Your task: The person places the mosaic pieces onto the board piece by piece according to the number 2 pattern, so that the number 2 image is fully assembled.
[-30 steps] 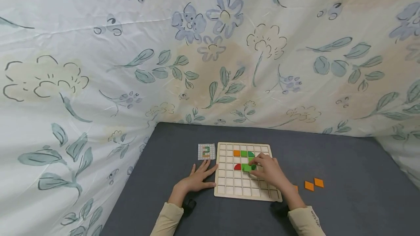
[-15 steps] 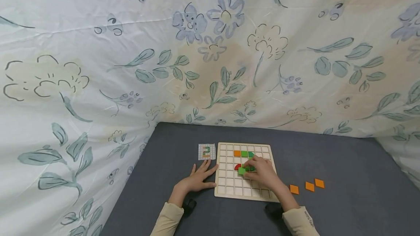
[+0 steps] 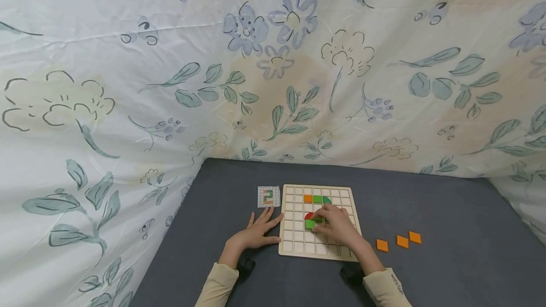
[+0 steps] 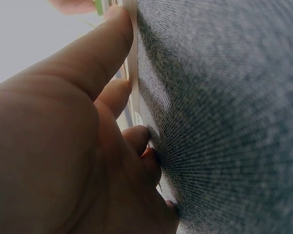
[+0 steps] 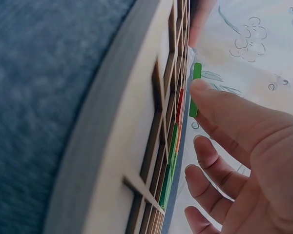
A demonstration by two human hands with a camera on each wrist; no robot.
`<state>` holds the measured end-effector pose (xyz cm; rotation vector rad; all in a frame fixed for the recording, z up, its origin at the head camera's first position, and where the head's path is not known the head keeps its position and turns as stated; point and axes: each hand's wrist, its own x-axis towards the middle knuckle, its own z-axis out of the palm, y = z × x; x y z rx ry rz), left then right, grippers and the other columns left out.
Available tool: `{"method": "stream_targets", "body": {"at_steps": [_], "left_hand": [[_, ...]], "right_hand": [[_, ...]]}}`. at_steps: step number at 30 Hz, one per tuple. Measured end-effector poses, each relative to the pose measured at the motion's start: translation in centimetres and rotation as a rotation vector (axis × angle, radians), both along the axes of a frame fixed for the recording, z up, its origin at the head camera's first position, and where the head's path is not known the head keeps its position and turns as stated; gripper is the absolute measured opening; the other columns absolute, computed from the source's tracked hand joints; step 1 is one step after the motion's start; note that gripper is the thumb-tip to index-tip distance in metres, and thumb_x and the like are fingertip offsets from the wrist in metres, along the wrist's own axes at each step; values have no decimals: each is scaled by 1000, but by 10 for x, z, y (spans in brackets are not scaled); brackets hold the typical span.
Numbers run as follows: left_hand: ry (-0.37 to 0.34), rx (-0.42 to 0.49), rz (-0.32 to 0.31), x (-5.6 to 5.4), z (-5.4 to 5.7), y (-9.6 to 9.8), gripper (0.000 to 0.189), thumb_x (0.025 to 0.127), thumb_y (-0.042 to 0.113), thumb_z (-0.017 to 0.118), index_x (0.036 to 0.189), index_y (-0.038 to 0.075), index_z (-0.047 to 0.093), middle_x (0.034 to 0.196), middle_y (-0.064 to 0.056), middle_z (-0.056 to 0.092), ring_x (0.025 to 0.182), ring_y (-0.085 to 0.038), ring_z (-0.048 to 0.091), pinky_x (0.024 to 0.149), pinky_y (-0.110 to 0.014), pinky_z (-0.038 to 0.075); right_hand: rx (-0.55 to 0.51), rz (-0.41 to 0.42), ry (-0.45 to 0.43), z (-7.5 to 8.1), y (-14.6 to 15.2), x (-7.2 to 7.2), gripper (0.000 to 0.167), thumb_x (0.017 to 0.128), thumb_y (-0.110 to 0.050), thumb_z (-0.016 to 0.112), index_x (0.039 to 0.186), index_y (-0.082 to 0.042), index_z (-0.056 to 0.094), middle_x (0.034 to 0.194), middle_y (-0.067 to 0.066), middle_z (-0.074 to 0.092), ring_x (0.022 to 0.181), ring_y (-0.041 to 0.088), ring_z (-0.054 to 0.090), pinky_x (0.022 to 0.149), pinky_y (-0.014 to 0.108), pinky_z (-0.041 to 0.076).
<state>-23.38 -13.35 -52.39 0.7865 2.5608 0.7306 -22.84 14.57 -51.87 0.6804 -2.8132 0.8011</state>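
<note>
My right hand point(image 3: 339, 225) pinches a green square tile point(image 3: 310, 224) between thumb and fingertips, over the wooden grid board point(image 3: 294, 248). In the right wrist view that green tile point(image 5: 198, 69) is held on edge, apart from the board's surface. Just behind it a red rounded tile point(image 3: 309, 215) sits in the grid, with green tiles beside it partly hidden by the fingers. Farther back lie an orange square point(image 3: 308, 199), a green square point(image 3: 317, 199) and a dark green rounded tile point(image 3: 326, 200). My left hand point(image 3: 252, 235) rests with fingers spread, touching the board's left edge.
A small printed card point(image 3: 268, 197) with a coloured grid pattern lies left of the board. Three orange tiles point(image 3: 402, 241) lie on the dark tabletop point(image 3: 452, 212) at the right. A floral curtain point(image 3: 273, 108) hangs behind the table.
My right hand has lifted the green tile from among the other green tiles and carried it left, to the near side of the red tile. The left hand stays in place.
</note>
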Motion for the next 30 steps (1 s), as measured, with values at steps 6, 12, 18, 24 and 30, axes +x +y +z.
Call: {"method": "stream_targets", "body": {"at_steps": [6,12,18,24,30], "left_hand": [[2,-7,3,-2,-2,-1,71,90,45,54,149,21,23,156,-13,5,143,-31,0,109,-61,-6],[-1,-18,8,-3,-3,-1,72,90,46,54,149,21,22,156,-12,4,143,-31,0,110,-61,-6],[1,-16,6,-3,-3,-1,72,90,47,54,149,21,22,156,-12,4,143,-31,0,109,-61,-6],[9,-16,6,-2,-2,0,72,90,46,54,149,21,22,156,-12,4,143,-31,0,109,-61,-6],[6,-17,10,-1,-1,2,72,90,46,54,149,20,23,156,-12,4,143,-31,1,109,-61,-6]], "right_hand": [[3,16,-2,-1,-1,0,22,74,-29,78,93,-21,69,90,-4,56,85,15,53,75,38,33],[7,16,7,-3,-2,-1,23,74,-28,78,93,-21,69,91,-5,56,86,15,53,75,40,34],[33,7,9,-4,-4,-2,24,72,-30,79,92,-21,70,90,-5,57,86,14,53,74,37,34],[31,4,12,-3,-4,-2,24,70,-29,81,90,-21,69,88,-5,56,84,13,53,73,37,34],[33,-3,-1,-3,-3,-1,24,70,-29,81,90,-22,69,87,-5,56,84,13,53,73,37,34]]}}
